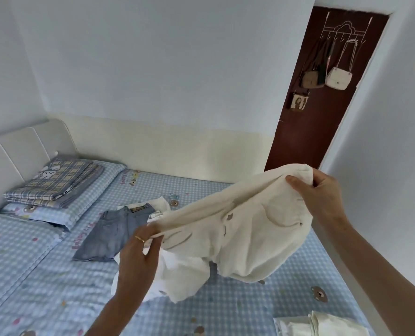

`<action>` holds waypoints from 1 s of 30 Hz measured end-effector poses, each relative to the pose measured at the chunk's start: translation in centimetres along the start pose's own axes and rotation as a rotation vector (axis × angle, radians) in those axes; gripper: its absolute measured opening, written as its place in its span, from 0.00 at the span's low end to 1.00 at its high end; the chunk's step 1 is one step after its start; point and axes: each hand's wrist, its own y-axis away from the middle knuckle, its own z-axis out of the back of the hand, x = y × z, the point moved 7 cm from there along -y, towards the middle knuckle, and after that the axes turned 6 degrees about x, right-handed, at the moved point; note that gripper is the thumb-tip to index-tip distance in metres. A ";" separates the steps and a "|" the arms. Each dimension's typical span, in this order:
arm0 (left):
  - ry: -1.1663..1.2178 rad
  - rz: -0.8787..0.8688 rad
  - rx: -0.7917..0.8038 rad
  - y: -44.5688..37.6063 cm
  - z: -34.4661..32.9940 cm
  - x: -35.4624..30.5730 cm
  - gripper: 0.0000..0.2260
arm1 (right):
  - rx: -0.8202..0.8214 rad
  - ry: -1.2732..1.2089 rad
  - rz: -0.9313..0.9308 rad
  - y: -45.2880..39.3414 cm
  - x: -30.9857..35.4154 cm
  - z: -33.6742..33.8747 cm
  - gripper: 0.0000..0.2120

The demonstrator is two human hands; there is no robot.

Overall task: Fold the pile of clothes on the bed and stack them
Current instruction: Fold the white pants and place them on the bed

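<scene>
Evidently lifted to spread it flat for folding, the cream-white denim trousers (pixel 238 224) hang above the blue checked bed (pixel 43 275). At eight o'clock the left hand (pixel 138 253) pinches the waistband edge between thumb and fingers; at two o'clock the right hand (pixel 320 195) curls around the opposite end, grip closed on cloth.

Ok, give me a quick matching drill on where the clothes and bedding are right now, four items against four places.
Things:
1. cream trousers
2. denim shorts
3. plaid blanket
4. folded white stack

Places:
A. on the pillow by the headboard
B. bottom right corner of the bed
C. held up in both hands
D. flat mid-bed, left of the white pile

Pairs: 1-C, 2-D, 3-A, 4-B
</scene>
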 end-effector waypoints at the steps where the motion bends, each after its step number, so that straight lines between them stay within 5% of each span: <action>1: 0.005 0.013 0.020 -1.3 1.2 -0.3 0.13 | 0.022 -0.001 0.008 0.0 0.2 0.3 0.02; 10: 0.514 0.149 0.029 -9.6 4.2 -2.7 0.08 | 0.163 -0.096 -0.034 -1.6 2.5 2.5 0.03; 16: 0.511 0.497 -0.176 -11.5 0.3 -2.8 0.06 | -0.042 0.107 -0.076 -1.7 1.4 -1.1 0.06; 21: 0.542 0.487 -0.157 -11.4 -3.7 -6.4 0.05 | -0.132 0.086 -0.019 1.0 3.1 -5.7 0.14; 30: 0.561 0.449 -0.027 -10.3 -6.3 -8.2 0.10 | -0.030 0.005 0.039 5.9 3.1 -9.4 0.21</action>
